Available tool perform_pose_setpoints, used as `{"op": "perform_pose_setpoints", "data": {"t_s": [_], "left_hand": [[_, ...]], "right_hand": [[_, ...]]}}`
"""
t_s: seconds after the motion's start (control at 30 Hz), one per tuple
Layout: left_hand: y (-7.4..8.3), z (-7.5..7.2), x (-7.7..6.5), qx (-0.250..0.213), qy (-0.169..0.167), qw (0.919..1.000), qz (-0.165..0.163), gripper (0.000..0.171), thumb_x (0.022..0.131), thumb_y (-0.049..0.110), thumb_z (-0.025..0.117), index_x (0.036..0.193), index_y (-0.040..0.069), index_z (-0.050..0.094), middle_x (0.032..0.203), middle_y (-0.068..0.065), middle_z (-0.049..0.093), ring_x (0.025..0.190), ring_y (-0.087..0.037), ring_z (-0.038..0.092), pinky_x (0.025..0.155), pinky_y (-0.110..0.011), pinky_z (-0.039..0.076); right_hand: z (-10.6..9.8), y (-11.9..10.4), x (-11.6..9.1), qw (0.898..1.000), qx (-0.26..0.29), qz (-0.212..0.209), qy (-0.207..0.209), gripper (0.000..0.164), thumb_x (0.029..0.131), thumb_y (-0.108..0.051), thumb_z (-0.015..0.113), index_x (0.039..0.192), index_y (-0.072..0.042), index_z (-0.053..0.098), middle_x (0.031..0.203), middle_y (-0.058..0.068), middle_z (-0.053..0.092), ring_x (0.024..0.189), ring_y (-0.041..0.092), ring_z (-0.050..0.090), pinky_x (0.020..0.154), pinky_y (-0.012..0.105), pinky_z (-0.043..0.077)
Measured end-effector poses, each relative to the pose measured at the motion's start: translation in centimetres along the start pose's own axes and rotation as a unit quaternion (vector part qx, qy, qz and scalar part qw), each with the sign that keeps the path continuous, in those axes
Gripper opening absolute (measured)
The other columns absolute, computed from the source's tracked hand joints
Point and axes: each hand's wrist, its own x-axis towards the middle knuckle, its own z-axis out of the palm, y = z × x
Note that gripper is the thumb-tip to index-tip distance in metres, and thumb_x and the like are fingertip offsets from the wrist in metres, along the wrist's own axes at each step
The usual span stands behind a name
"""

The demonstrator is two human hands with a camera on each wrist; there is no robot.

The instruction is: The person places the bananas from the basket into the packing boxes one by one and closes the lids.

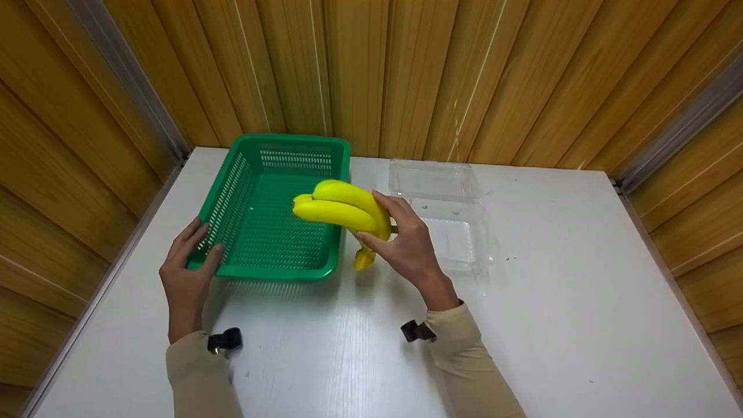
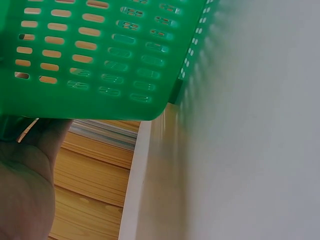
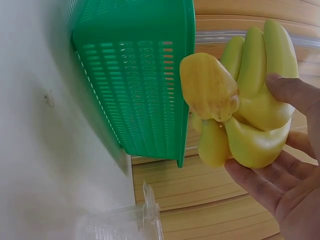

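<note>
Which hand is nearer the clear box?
Right. Right hand, holding bananas, partly overlaps clear box in head view; left hand is across the basket, at its near-left corner.

Soft glare on the tabletop (image 1: 345,354)

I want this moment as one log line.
left hand: holds green basket | right hand: holds banana bunch, raised | clear container: on table, right of basket
</note>
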Motion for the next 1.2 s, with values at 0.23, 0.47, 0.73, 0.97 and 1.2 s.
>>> {"op": "perform_pose_setpoints", "data": {"t_s": [0.23,0.47,0.73,0.97,1.2], "left_hand": [[0.4,-0.1,-0.2,-0.003,0.0,1.0,0.004,0.045,0.096,-0.003,0.074,0.14,-0.002,0.067,0.154,-0.009,0.057,0.147,-0.021,0.046,0.116,-0.025,0.039],[0.9,-0.1,-0.3,-0.004,0.002,0.9999,0.013,0.044,0.094,-0.006,0.074,0.138,-0.005,0.068,0.153,-0.014,0.058,0.147,-0.025,0.047,0.115,-0.023,0.039],[0.1,-0.1,-0.3,0.006,0.0,1.0,-0.003,0.044,0.096,-0.002,0.074,0.14,-0.001,0.068,0.155,-0.008,0.057,0.147,-0.021,0.046,0.114,-0.023,0.04],[-2.5,-0.1,0.4,0.009,0.002,1.0,-0.001,0.046,0.096,0.0,0.076,0.141,0.004,0.069,0.155,-0.002,0.057,0.147,-0.017,0.046,0.114,-0.023,0.041],[-2.8,-0.1,0.6,0.003,-0.002,1.0,0.003,0.045,0.096,0.002,0.077,0.14,0.006,0.07,0.155,0.0,0.057,0.147,-0.016,0.045,0.114,-0.025,0.04]], "right_hand": [[-0.2,0.4,-0.6,1.0,0.005,0.013,0.005,0.07,0.091,-0.02,0.088,0.151,-0.002,0.056,0.139,0.012,0.062,0.117,0.024,0.064,0.086,0.039,0.063],[-0.2,1.1,-1.1,1.0,-0.002,0.013,0.009,0.071,0.09,-0.02,0.089,0.15,0.0,0.057,0.137,0.013,0.063,0.113,0.024,0.065,0.084,0.038,0.063],[-0.6,1.4,-1.2,0.999,-0.006,0.03,0.014,0.072,0.089,-0.021,0.089,0.151,-0.003,0.057,0.14,0.011,0.062,0.114,0.022,0.064,0.085,0.039,0.063],[-0.8,1.6,-1.3,0.999,-0.003,0.036,0.013,0.07,0.091,-0.023,0.088,0.151,-0.004,0.057,0.141,0.01,0.062,0.113,0.022,0.064,0.086,0.034,0.062],[-1.2,2.0,-1.3,0.999,-0.004,0.038,0.02,0.07,0.09,-0.022,0.088,0.15,-0.003,0.058,0.14,0.01,0.063,0.113,0.022,0.065,0.086,0.036,0.063]]}}
